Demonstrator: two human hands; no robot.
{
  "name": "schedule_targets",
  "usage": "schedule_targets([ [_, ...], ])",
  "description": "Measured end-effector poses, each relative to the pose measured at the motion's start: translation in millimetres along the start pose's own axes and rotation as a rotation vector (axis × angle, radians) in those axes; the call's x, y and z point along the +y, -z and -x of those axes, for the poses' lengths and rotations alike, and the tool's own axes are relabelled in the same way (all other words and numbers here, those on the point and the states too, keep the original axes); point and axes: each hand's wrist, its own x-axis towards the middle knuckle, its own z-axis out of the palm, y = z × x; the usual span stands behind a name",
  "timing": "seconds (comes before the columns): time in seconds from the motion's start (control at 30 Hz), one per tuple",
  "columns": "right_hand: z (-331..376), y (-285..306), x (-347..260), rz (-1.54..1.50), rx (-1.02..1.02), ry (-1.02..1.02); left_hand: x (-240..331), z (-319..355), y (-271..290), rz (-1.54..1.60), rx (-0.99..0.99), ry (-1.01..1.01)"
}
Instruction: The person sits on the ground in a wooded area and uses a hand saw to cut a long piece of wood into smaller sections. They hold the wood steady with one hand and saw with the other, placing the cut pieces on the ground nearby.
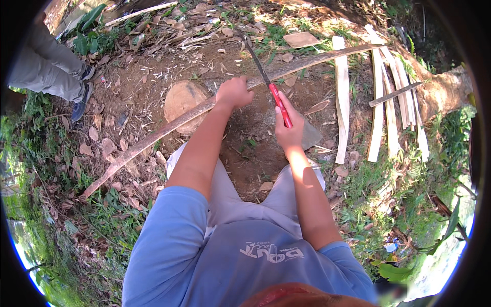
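Observation:
My left hand (233, 92) grips a long curved bamboo strip (153, 137) that runs from lower left to upper right across the ground. My right hand (288, 130) is closed on the red handle of a long knife (280, 105). The dark blade (255, 55) points up and away and lies across the strip just right of my left hand. I am crouched over bare soil, my knees below both hands.
A round cut stump (183, 100) sits under the strip. Several pale split bamboo slats (381, 102) lie at the right, near a tree trunk (450, 89). Another person's legs and shoes (56, 71) stand at the upper left. Dry leaves and grass surround the soil.

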Motion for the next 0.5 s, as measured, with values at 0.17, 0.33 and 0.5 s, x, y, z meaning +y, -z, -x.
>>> schedule_targets([
  [0.17,-10,11,-13,-0.024,-0.029,-0.002,20,14,-11,-0.19,0.285,-0.137],
  [0.33,-17,11,-18,-0.064,-0.046,-0.046,27,-18,-10,-0.136,0.005,0.145],
  [0.5,12,28,-17,0.001,-0.044,-0.082,17,-29,-9,-0.125,-0.075,0.027],
])
